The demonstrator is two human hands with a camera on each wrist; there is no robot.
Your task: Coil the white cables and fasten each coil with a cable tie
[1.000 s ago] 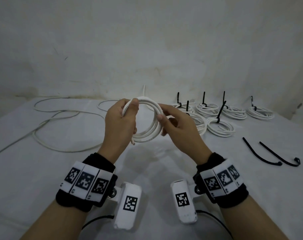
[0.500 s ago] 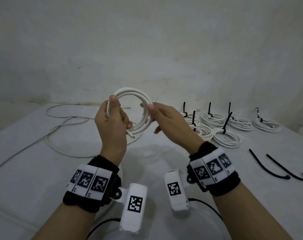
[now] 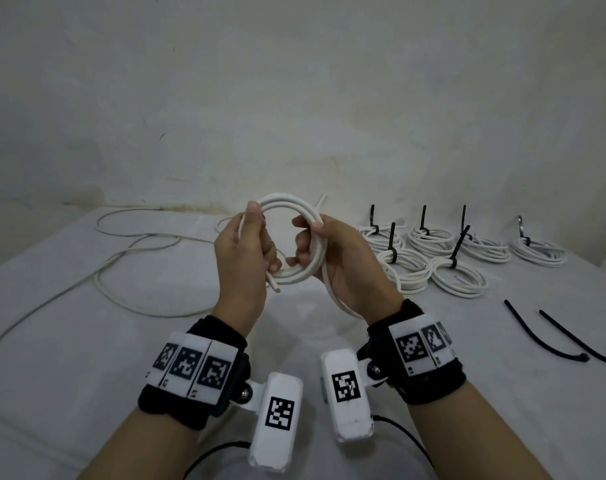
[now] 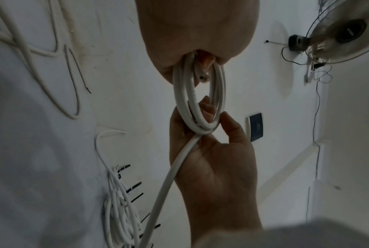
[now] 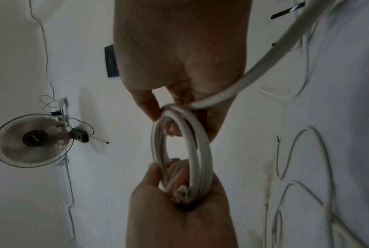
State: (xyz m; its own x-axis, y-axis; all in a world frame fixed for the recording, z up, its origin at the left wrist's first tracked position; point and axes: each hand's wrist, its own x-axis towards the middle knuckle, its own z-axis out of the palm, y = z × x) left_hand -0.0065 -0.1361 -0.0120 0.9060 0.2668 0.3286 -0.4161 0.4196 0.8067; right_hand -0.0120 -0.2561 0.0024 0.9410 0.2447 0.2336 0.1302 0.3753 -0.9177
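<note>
A pale, scuffed wall (image 3: 294, 98) rose behind a table covered in white cloth (image 3: 69, 358), and a wall fan (image 5: 30, 140) showed in the right wrist view. Above the cloth both hands held a white cable coil (image 3: 287, 206) upright in the air. The left hand (image 3: 240, 268) gripped the coil's left side, thumb and curled fingers closed round the bundled turns, with one cut end (image 3: 276, 289) poking out below the fist. The right hand (image 3: 343, 268) pinched the coil's right side between thumb and curled fingers — a free tail (image 3: 332, 292) of the same cable ran down across its palm toward the wrist. To the left, loose white cable (image 3: 128, 251) lay in wide untidy loops on the cloth. To the right sat finished coils (image 3: 457, 278) — six could be counted, each cinched by a black cable tie (image 3: 459, 245) with its tail standing up. Farther right, two spare ties (image 3: 554, 334) lay flat on the cloth, near each other and well apart from the hands.
</note>
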